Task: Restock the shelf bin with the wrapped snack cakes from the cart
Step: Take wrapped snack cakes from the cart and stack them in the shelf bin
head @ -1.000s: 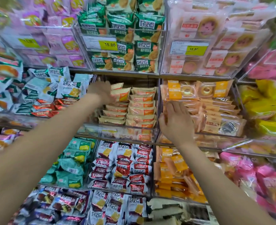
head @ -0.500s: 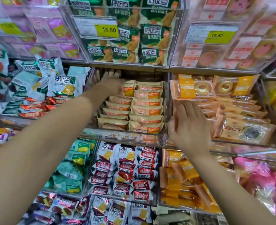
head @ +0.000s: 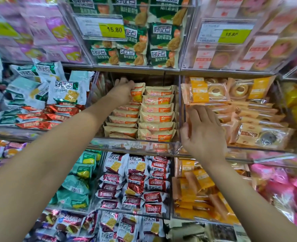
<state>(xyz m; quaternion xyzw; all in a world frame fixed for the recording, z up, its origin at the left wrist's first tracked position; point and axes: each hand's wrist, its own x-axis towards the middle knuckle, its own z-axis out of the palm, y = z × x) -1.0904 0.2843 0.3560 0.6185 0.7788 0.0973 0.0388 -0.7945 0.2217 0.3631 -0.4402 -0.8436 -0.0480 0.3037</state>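
Observation:
A clear shelf bin point(head: 135, 144) at mid height holds two stacks of beige-and-orange wrapped snack cakes point(head: 156, 116). My left hand point(head: 122, 92) reaches deep into the bin's back left and grips an upright snack cake point(head: 137, 92) at the top of the left stack. My right hand point(head: 201, 131) hovers in front of the bin's right wall with fingers spread and relaxed, holding nothing. The cart is out of view.
Neighbouring clear bins hold other snacks: ring cakes in orange wrappers point(head: 231, 95) to the right, white-and-green packs point(head: 63, 89) to the left, green packs point(head: 144, 41) above, red-and-white packs point(head: 135, 182) below. Yellow price tags point(head: 112, 29) hang on the upper bins.
The view moved closer to the shelf. My left hand has pushed the snack cake further back on the left stack. My right hand stayed in front of the bin's right wall.

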